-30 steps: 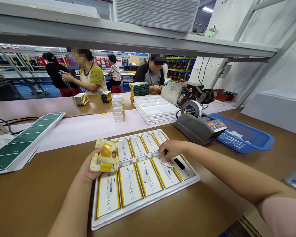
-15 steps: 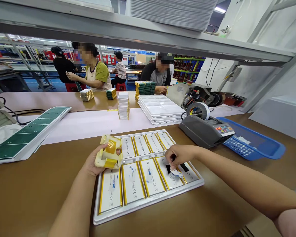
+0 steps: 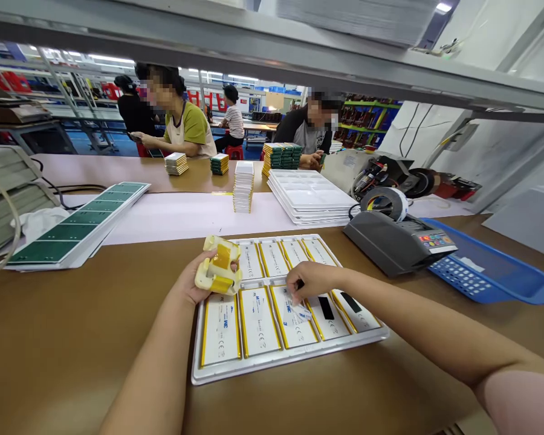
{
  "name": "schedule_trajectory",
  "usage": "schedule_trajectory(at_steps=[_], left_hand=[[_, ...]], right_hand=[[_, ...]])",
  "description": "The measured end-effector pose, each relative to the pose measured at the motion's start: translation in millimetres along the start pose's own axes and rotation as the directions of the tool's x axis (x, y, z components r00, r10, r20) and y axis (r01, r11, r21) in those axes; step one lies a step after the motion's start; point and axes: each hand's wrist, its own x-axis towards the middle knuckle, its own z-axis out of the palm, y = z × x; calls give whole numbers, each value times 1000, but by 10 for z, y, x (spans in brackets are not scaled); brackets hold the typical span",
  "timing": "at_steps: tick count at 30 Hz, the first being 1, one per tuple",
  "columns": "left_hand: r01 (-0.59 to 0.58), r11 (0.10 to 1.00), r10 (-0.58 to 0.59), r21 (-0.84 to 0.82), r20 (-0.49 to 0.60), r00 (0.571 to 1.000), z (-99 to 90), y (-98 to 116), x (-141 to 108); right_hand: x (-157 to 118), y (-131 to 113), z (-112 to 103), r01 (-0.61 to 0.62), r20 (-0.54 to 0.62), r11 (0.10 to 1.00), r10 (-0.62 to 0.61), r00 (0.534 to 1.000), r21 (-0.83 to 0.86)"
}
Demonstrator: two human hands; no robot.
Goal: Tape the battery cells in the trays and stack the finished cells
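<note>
My left hand (image 3: 190, 281) is wrapped round a cream plastic jig (image 3: 222, 257) with amber tape on it, raised over the left part of a white tray (image 3: 202, 376). Flat battery packs (image 3: 259, 338) with yellow edges lie in the tray in two rows. My right hand (image 3: 316, 280) pinches white release liners (image 3: 303, 312) with blue print, over the middle pack of the front row. To its right, two packs show a bare black adhesive patch (image 3: 326, 308). Packs farther left in that row carry blue-printed liner (image 3: 226, 315).
A tape dispenser (image 3: 390, 241) and a blue basket (image 3: 498, 284) stand at the right. Behind the tray are stacked white trays (image 3: 310, 190) and a pile of packs (image 3: 243, 187). Green sheets (image 3: 68, 232) lie at the left. Co-workers sit across the table; a shelf beam hangs overhead.
My right hand has moved left from the fourth front pack to the middle one, uncovering the fourth's black patch. The left hand still holds the jig. The camera view has shifted.
</note>
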Motion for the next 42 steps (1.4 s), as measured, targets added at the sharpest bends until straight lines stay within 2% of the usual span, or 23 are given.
schedule_trajectory(at_steps=[3, 8, 13, 15, 19, 21, 23, 26, 28, 31, 32, 36, 42], left_hand=[[1, 1000, -1, -13, 37, 999, -10, -14, 8], [13, 1000, -12, -21, 30, 999, -17, -15, 7], [7, 1000, -6, -26, 43, 999, -33, -23, -7], [22, 1000, -21, -9, 46, 999, -38, -30, -10], [24, 1000, -24, -12, 33, 999, -57, -42, -2], [28, 999, -28, -15, 16, 999, -74, -44, 6], [23, 1000, -23, -17, 16, 1000, -93, -44, 10], [-7, 999, 11, -44, 87, 996, -114, -45, 6], [-10, 999, 16, -52, 117, 993, -123, -49, 4], [-5, 999, 9, -54, 70, 997, -129, -56, 9], [-4, 998, 7, -58, 50, 999, -130, -58, 12], [1, 999, 1, -54, 38, 999, -130, -63, 15], [-14, 998, 17, -53, 49, 999, -139, -62, 4]], right_hand=[[15, 26, 13, -49, -115, 998, 44, 992, -39], [25, -8, 31, -19, -14, 1000, 18, 1000, -9], [-34, -78, 108, -30, -84, 999, 27, 996, -36], [-50, -97, 111, -16, -70, 999, 14, 997, -33], [58, -114, 41, 69, 88, 982, -85, 992, 174], [190, -147, 16, 72, 29, 966, -82, 996, 249], [333, -213, 17, 25, -72, 984, -12, 997, 178], [474, -325, 48, -75, -158, 997, 68, 985, -36], [500, -360, 63, -51, -116, 995, 41, 992, -84], [491, -338, 70, 45, 42, 999, -44, 998, -21], [490, -320, 71, 48, 49, 999, -47, 998, -8], [521, -264, 79, -6, -107, 999, 2, 994, -40], [534, -294, 86, 52, 12, 999, -52, 999, 5]])
